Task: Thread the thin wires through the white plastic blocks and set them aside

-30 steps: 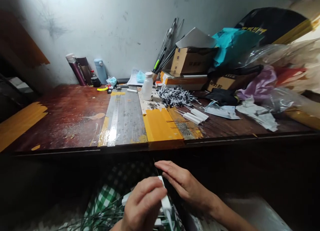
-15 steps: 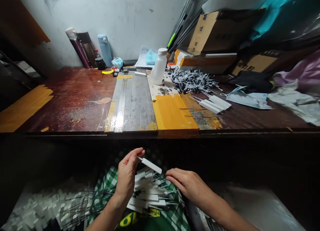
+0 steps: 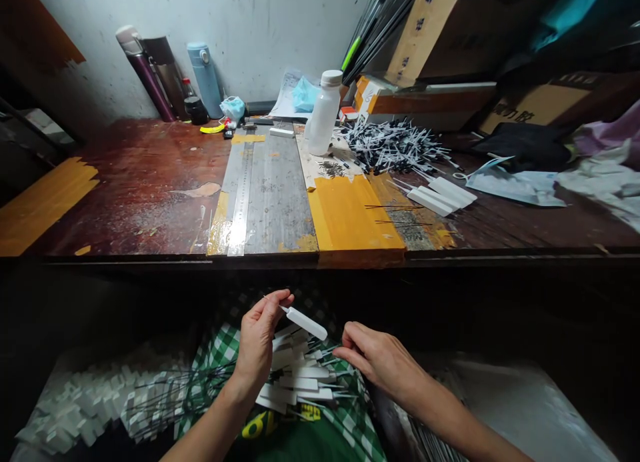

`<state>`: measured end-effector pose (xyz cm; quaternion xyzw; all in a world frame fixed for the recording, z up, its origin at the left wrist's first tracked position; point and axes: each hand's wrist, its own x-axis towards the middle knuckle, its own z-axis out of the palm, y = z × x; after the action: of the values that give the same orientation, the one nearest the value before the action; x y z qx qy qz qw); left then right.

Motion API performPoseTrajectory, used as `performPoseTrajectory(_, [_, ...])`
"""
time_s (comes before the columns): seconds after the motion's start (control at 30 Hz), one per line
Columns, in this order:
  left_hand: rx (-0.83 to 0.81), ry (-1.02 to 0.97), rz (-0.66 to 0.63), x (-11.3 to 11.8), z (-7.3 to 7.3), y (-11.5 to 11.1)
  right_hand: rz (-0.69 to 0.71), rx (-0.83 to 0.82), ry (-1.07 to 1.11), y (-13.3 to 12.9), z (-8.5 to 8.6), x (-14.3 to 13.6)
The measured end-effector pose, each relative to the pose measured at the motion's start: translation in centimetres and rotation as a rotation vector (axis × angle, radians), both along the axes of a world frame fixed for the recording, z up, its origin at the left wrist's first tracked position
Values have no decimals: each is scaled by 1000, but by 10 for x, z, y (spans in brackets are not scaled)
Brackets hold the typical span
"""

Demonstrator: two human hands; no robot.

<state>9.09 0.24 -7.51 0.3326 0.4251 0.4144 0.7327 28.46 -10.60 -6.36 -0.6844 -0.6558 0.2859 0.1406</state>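
My left hand (image 3: 261,329) is closed in a pinch round the thin stem of a white flat-sided stick (image 3: 307,323). The stick's thick white body slants down to the right, free of my fingers. My right hand (image 3: 375,352) is to the right of it, thumb and fingers curled together near thin stems on my lap. Whether a stem is in that pinch is too small to tell. Below both hands, a heap of similar white sticks (image 3: 300,383) lies on a green checked cloth (image 3: 223,349), their thin stems pointing right.
At lower left lies a big pile of white pieces (image 3: 75,402) with dark wires. The workbench (image 3: 150,215) ahead carries a steel ruler (image 3: 241,215), a white bottle (image 3: 324,115), a mound of black-and-white stems (image 3: 395,145), white sticks (image 3: 443,197) and a face mask (image 3: 517,182).
My right hand's fingers have curled in more, and the hand has moved slightly right of the white stick. My left hand still holds the stick. The view has tilted a little.
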Motion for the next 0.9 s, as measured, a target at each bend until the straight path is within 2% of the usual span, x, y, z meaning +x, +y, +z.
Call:
performPoseTrajectory(0.3, [21,43,-33,1,0,0,-35,4,-56,-1,-1,0])
performPoseTrajectory(0.4, [42,45,-51,1,1,-1,-17,39,2,-1,1,-3])
performPoseTrajectory(0.53, [46,63,-83,3,0,-4,41,234,61,-3,-5,-13])
performPoseTrajectory(0.63, [34,94,-46,6,-4,-5,7,420,-64,-6,-17,-22])
performPoseTrajectory(0.7, [41,128,-50,7,-6,-5,-22,480,-122,-8,-23,-25])
performPoseTrajectory(0.8, [66,177,-101,5,-5,-2,-71,431,-58,-9,-22,-27])
performPoseTrajectory(0.9, [74,139,-150,3,-2,2,-143,237,252,-6,-13,-24])
